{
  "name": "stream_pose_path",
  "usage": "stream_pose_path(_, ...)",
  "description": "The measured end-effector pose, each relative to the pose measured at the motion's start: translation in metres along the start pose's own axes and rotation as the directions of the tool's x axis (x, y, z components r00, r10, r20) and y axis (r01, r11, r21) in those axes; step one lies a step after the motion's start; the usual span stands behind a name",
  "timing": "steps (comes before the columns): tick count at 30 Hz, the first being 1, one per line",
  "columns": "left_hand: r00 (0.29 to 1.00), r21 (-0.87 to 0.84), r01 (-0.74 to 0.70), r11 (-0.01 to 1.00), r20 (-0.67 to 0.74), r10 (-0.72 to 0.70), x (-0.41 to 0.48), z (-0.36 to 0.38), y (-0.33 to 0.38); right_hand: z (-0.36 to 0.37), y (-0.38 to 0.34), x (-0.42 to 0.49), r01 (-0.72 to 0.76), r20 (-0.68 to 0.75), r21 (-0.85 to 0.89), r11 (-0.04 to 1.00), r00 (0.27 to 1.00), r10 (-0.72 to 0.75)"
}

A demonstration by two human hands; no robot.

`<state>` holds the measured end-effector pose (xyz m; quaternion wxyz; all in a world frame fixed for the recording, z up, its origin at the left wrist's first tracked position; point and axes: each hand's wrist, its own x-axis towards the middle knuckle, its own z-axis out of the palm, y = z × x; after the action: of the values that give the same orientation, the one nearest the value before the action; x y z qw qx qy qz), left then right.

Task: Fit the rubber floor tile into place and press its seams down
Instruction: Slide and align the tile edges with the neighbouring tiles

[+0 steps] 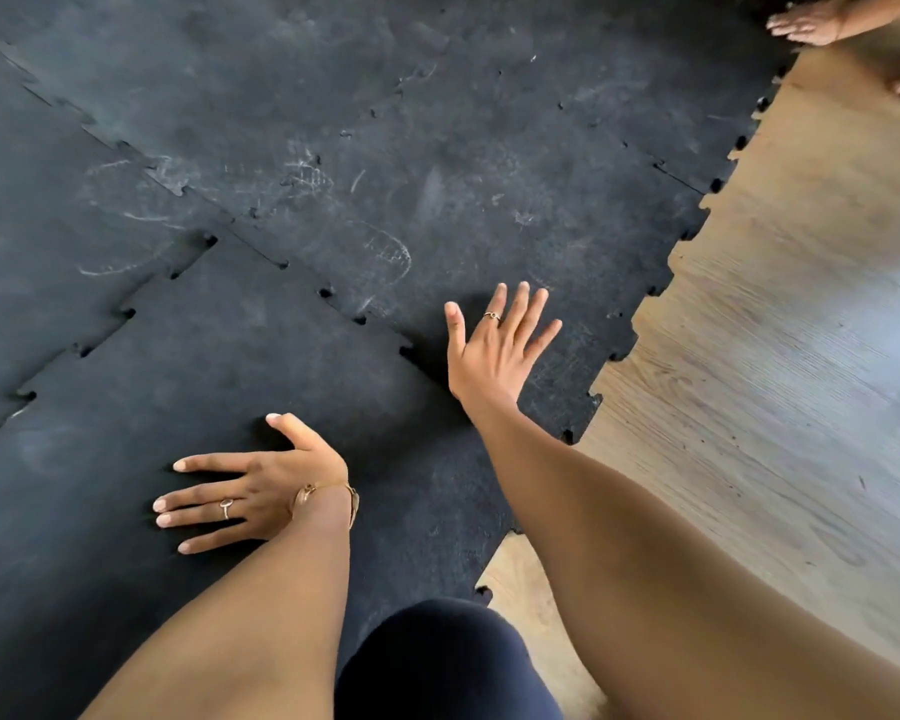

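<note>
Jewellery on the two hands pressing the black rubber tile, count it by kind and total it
Rings: 2, one on the left hand at, one on the right hand at
Gold wrist bracelets: 1, left wrist
Total: 3

Rubber tiles [333, 148] lie left — bare wooden floor [801, 356] right.

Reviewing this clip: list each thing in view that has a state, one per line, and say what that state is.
Left hand: open, fingers spread, flat on the near tile.
Right hand: open, fingers spread, over the seam.
Near rubber tile: lying flat, interlocked with its neighbours.
Seam by the right hand: small gaps at the tabs.
Outer tile edge: unjoined, tabs open toward the wood floor.
</note>
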<state>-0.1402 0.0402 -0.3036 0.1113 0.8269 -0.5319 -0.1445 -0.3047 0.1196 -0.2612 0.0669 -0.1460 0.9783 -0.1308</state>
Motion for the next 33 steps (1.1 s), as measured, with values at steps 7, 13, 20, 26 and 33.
stream_pose_path(7,1.0,0.023,-0.012,1.0,-0.019,0.012,-0.004,0.0,-0.002,0.005,0.0,0.005,0.034,0.036,-0.022,0.999,0.999,-0.033)
stream_pose_path(13,1.0,0.092,0.013,0.996,0.018,-0.015,-0.006,-0.008,-0.001,0.012,-0.001,0.012,0.08,0.05,-0.1,0.992,0.996,-0.075)
stream_pose_path(20,0.996,0.147,0.062,0.987,0.055,-0.07,-0.007,-0.021,0.01,0.014,-0.003,0.016,0.08,0.081,-0.09,0.993,0.994,-0.073)
stream_pose_path(26,0.997,0.098,0.029,0.995,0.064,-0.036,-0.009,-0.025,0.008,0.015,-0.002,0.014,0.098,0.067,-0.058,0.994,0.993,-0.094)
stream_pose_path(33,0.999,0.077,-0.016,0.997,0.053,0.012,-0.012,-0.026,0.006,0.016,0.004,0.01,0.178,-0.017,-0.019,0.984,0.984,-0.179)
